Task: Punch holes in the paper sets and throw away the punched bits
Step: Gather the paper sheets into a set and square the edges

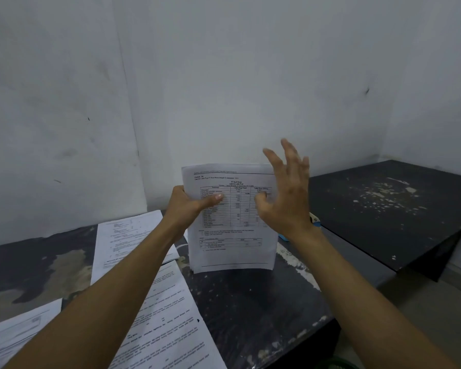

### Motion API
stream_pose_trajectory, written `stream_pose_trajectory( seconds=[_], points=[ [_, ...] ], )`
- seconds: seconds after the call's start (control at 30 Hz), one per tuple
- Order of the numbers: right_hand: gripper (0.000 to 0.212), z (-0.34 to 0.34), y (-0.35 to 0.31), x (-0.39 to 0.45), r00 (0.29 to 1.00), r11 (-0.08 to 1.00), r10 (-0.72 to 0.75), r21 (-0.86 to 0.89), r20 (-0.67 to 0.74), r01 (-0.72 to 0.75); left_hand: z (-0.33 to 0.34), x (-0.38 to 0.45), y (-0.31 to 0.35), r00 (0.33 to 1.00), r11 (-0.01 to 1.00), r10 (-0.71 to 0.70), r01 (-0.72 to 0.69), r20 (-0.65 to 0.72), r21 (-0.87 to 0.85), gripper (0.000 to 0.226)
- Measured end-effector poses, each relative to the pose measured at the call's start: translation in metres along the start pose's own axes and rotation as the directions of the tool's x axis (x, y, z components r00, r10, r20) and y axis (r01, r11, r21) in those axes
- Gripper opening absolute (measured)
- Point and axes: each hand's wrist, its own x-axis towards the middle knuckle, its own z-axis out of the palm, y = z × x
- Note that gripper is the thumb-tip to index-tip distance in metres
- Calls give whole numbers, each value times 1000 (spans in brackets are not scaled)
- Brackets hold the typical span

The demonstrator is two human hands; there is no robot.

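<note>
**Squaring a paper set on edge before punching**

Head view: the left hand (188, 206) grips a white stack of printed sheets (232, 222) by its left edge, thumb pressed across the front page and fingers curled behind. The stack stands upright, its bottom edge resting on the worn black table (264, 302) near the back edge, close to the grey wall (224, 75). It looks to be held this way so the sheets settle flush for an even punch. The right hand (286, 194) hovers in front of the stack's right edge, fingers spread and loosely bent, holding nothing; whether it touches the paper I cannot tell. Other printed white sheets (133, 251) lie flat across the table's left side. A blue object (316, 222), mostly hidden behind the right wrist, sits toward the right edge; no hole punch is clearly visible.
</note>
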Motion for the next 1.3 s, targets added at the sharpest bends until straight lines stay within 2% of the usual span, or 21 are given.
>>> stream_pose_trajectory(
  seconds=[0.17,0.33,0.77,0.9,1.03,1.13,1.2,1.27,1.3],
  points=[
    [73,1,-6,5,993,981,-116,-151,25,119,1,2,1,1000,1000,11,-11,-6,7,44],
    [79,0,-7,4,992,950,-125,-284,25,127,-1,0,3,1000,1000,13,-13,-16,4,40],
    [71,0,-10,9,983,935,-164,-305,83,182,-2,2,3,999,999,44,-43,-25,7,34],
    [75,1,-6,9,981,933,-166,-308,97,188,-1,1,5,998,998,65,-66,-5,-16,31],
    [74,1,-3,6,984,952,-155,-252,84,172,0,0,6,998,997,68,-68,-1,-27,29],
    [81,3,3,2,998,990,-65,-121,13,66,1,1,6,997,997,72,-72,-22,-13,34],
    [89,7,9,-5,987,975,163,151,-1,-162,2,2,6,997,997,70,-71,-33,-9,35],
    [98,10,15,-13,906,806,412,425,97,-412,3,1,6,997,998,67,-67,-43,3,35],
    [100,12,19,-17,866,728,480,488,140,-482,3,0,5,997,998,61,-61,-49,9,35]
  ],
)
